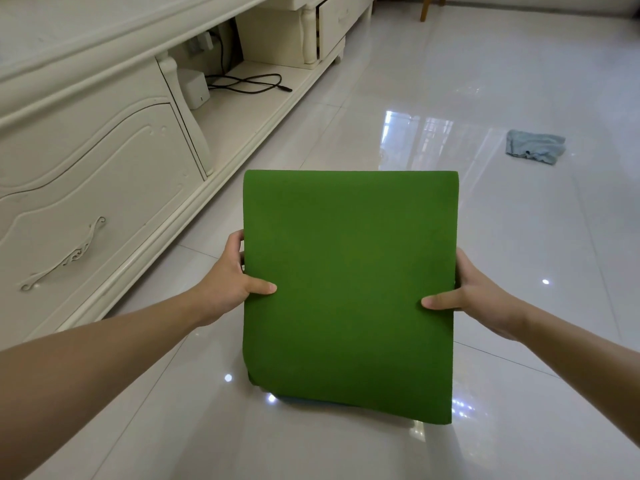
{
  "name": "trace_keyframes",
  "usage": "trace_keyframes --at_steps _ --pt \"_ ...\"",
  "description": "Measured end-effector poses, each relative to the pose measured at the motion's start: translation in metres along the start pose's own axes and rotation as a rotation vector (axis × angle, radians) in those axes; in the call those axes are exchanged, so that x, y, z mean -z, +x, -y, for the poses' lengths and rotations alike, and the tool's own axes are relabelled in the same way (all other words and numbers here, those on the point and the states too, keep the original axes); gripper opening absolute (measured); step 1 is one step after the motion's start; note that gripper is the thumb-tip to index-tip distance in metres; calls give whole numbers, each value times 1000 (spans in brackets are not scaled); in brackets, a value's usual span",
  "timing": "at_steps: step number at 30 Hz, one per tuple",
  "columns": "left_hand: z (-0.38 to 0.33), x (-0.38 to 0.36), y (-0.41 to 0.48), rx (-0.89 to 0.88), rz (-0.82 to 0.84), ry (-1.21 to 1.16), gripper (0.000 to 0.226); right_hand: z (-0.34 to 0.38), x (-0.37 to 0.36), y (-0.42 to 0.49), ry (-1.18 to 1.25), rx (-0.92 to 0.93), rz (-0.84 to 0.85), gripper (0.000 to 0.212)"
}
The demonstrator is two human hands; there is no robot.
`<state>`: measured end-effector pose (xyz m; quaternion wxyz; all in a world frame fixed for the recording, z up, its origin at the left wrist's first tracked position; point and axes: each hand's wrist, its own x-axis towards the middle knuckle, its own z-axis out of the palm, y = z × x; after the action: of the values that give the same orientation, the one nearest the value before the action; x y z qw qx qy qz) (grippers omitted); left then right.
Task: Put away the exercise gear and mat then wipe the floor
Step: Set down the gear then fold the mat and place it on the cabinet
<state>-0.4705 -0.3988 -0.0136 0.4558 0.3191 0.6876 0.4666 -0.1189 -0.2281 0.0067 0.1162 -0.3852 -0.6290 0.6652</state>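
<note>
A green exercise mat (pixel 348 289), folded over at its far edge, hangs in front of me above the glossy tiled floor (pixel 450 81). My left hand (pixel 230 277) grips its left edge, thumb on top and fingers curled behind. My right hand (pixel 474 289) grips the right edge the same way. The mat's near end droops toward the floor. A crumpled light-blue cloth (pixel 535 147) lies on the floor at the far right, well apart from both hands.
A long cream cabinet (pixel 86 161) runs along the left, with a closed drawer, an open shelf holding a white box (pixel 194 88) and black cables (pixel 249 84), and a partly open drawer (pixel 337 22) farther back. A wooden leg (pixel 425 8) stands at the top.
</note>
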Motion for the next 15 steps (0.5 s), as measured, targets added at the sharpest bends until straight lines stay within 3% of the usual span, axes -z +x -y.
trace_keyframes --at_steps 5,15 --pt "0 0 3 -1 -11 3 98 0 -1 -2 -16 -17 -48 90" --pt "8 -6 6 49 -10 -32 63 -1 -2 10 39 11 -177 73"
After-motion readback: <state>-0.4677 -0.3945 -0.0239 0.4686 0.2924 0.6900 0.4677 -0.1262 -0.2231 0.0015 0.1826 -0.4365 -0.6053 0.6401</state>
